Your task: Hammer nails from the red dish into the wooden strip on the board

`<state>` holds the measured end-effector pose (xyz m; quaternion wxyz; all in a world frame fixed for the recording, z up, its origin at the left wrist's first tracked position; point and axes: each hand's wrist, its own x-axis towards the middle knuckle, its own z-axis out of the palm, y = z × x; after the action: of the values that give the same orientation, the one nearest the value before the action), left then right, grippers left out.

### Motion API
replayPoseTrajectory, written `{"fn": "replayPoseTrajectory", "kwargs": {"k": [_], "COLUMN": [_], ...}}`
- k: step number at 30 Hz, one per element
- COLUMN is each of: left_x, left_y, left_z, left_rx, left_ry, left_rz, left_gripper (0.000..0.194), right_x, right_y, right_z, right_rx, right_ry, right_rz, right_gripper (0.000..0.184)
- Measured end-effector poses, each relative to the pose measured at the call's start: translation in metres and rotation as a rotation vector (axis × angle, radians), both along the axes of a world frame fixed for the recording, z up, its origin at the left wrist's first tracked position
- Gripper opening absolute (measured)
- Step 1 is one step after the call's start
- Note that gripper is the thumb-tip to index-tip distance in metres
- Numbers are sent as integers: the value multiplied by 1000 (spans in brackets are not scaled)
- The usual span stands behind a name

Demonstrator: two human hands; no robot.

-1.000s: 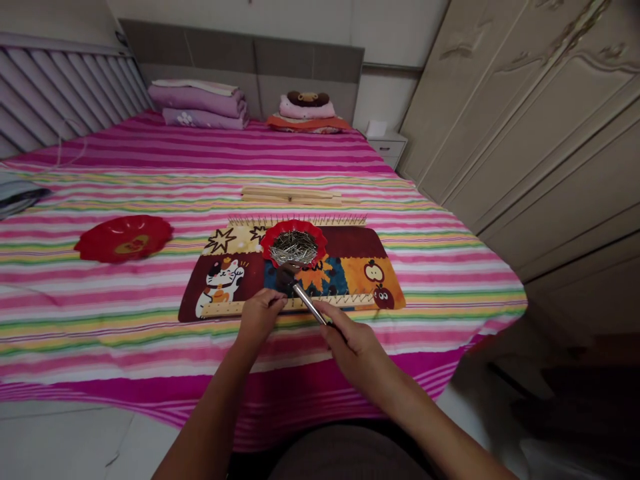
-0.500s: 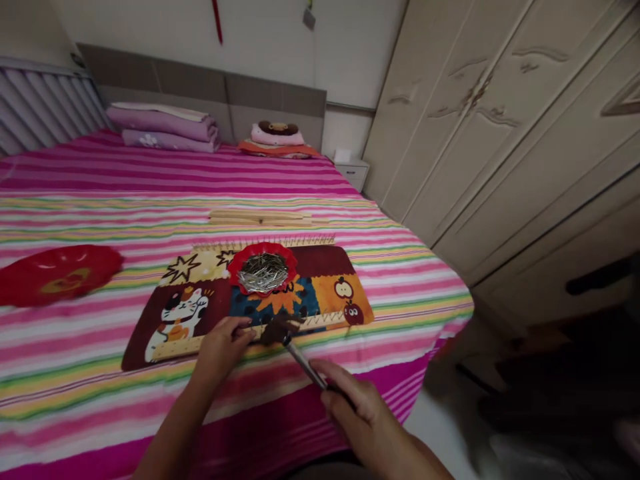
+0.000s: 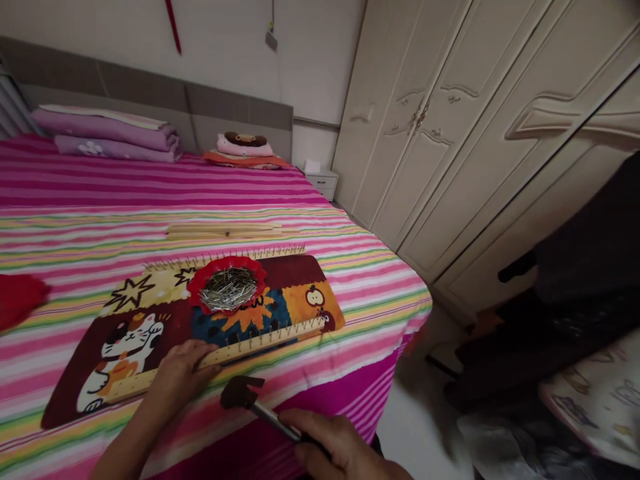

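One hammer (image 3: 274, 421), lower centre of the frame, dark head, bright shaft; the right hand (image 3: 340, 441) has its grip clenched about the handle, and the head hangs on the near side of the strip (image 3: 265, 343), apart from it. The strip: pale wood, lying aslant along the near side of the mat, from lower left towards centre, a row of nails (image 3: 271, 331) upright in its right part. Left hand (image 3: 183, 370), lower left of centre, grip closed about this strip, fingers over its top, thumb on its near side. One patterned mat (image 3: 300, 268), left of centre. One red bowl (image 3: 197, 285) on it, holding a heap of loose nails (image 3: 229, 290). One second strip (image 3: 273, 254), behind the bowl, likewise nailed. Loose slats (image 3: 225, 231), beyond that. One red dish (image 3: 20, 300), cut by the left edge. All upon a striped bed (image 3: 380, 280). Upper left, folded quilts (image 3: 110, 133); upper right, a pale wardrobe (image 3: 400, 153).
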<state>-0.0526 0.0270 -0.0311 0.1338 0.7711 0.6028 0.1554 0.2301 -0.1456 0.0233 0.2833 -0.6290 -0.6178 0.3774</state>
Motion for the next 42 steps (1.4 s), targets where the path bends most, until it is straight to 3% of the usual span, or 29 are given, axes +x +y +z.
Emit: {"fn": "replayPoseTrajectory", "kwargs": {"k": [9, 12, 14, 17, 20, 24, 37, 42], "left_x": [79, 92, 87, 58, 17, -19, -18, -17], "left_y": [-2, -5, -8, -15, -21, -23, -24, -7], "left_z": [20, 23, 24, 26, 26, 22, 25, 43], "left_rx": [-134, -152, -123, -56, -57, -55, -109, -38], "left_ry": [27, 10, -13, -17, 58, 71, -87, -147], "left_rz": [14, 30, 51, 72, 163, 140, 95, 133], "left_gripper": [31, 31, 40, 51, 50, 39, 35, 42], "right_x": [8, 14, 18, 26, 37, 50, 68, 70], "right_y": [3, 8, 11, 11, 8, 5, 8, 11], "right_z": [-7, -14, -18, -27, -42, -64, -100, -107], "right_rx": [65, 35, -5, -56, -50, 4, -69, -88], "right_ry": [89, 166, 217, 248, 221, 177, 246, 281], "right_rz": [81, 27, -4, -11, -54, -116, -199, -190], "right_gripper": [40, 42, 44, 44, 42, 42, 48, 47]}}
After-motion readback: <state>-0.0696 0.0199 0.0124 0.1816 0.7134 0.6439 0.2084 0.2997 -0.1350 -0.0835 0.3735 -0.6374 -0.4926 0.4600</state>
